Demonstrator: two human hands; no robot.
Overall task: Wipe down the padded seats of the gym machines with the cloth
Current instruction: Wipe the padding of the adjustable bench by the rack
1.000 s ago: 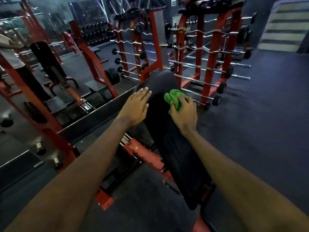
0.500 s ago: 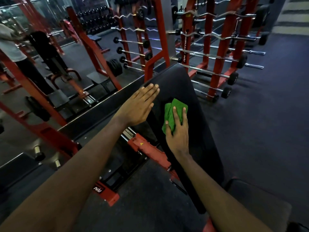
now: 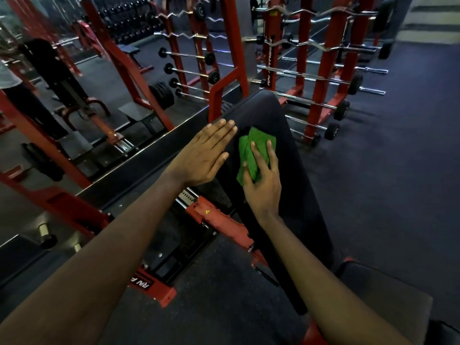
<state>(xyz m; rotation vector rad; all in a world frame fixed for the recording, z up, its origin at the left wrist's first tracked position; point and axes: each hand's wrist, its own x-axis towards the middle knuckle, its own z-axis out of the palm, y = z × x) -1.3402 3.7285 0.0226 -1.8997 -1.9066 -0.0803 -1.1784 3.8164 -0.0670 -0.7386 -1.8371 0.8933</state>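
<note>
**Long black padded backrest** [image 3: 296, 170]: inclined, mounted on a red steel frame [image 3: 219, 220].

**Green folded cloth** [image 3: 257, 148]: lies on the upper half of the backrest, towards its left edge.

**Right grip** [image 3: 261, 188]: wide, with fingers straight and slightly spread, pressing the cloth flat to the padding. The thumb is at the cloth's near left edge.

**Left grip** [image 3: 204, 158]: wide, with fingers straight and together, holding nothing. It is at the backrest's left edge, just beside the cloth. Whether it touches the padding cannot be told.

**Dark square seat pad** [image 3: 388, 297]: near right, below the backrest's lower end.

**Red rack of chrome barbells** [image 3: 321, 70]: beyond the backrest, standing on the dark floor [image 3: 403, 170].
</note>
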